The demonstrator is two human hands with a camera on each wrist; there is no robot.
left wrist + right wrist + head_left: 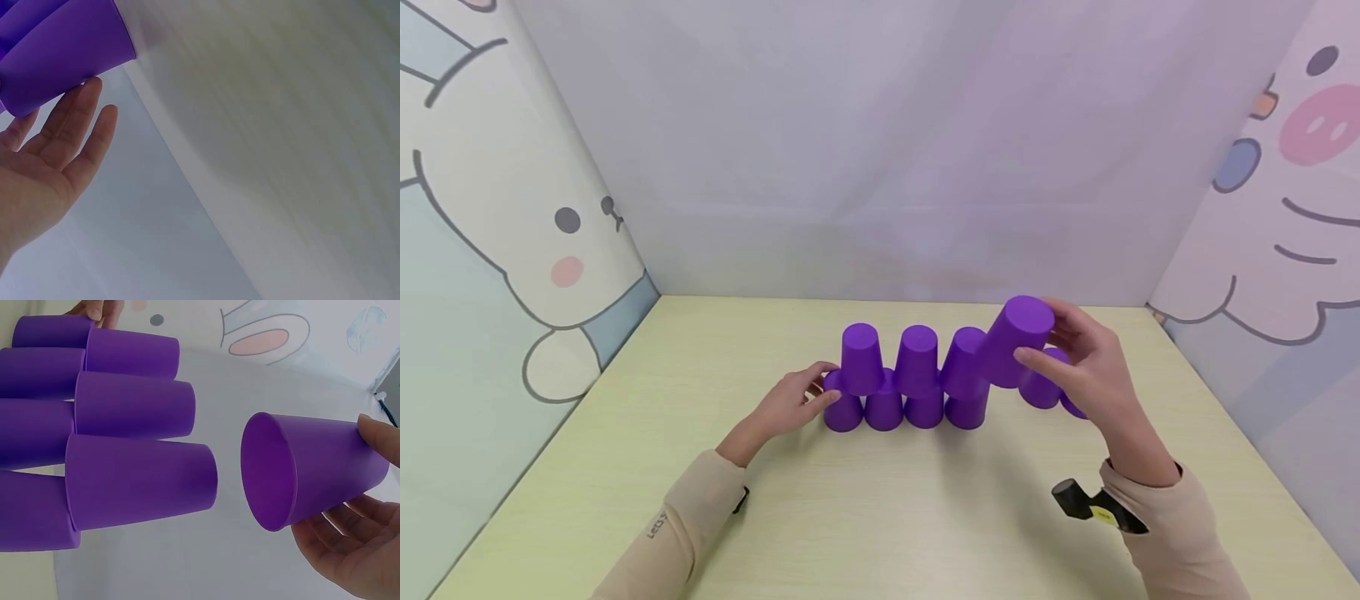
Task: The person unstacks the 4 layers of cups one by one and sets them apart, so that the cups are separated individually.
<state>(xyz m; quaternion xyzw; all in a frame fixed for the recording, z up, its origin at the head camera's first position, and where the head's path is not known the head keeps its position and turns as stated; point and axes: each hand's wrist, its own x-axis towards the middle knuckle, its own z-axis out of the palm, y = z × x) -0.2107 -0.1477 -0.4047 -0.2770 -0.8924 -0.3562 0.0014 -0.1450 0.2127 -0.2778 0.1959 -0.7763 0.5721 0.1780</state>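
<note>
Several purple cups stand mouth down side by side in a bottom row, with three upper cups (917, 360) (137, 480) set mouth down across them. At the row's left end, my left hand (790, 402) (47, 159) holds the end bottom cup (843, 412) (65, 53) lightly, thumb on the near side and fingers behind. My right hand (1090, 367) (353, 550) grips another purple cup (1017, 342) (331, 465) between thumb and fingers. That cup is raised and tilted, its mouth pointing down and left towards the stack. In the right wrist view a gap separates it from the nearest upper cup.
Beyond my right hand, a purple cup (1040, 388) stands on the pale wooden table (880, 517); another cup (1073, 407) is mostly hidden by the hand. A plain light back wall (880, 167) and cartoon-printed side panels (497, 192) surround the table.
</note>
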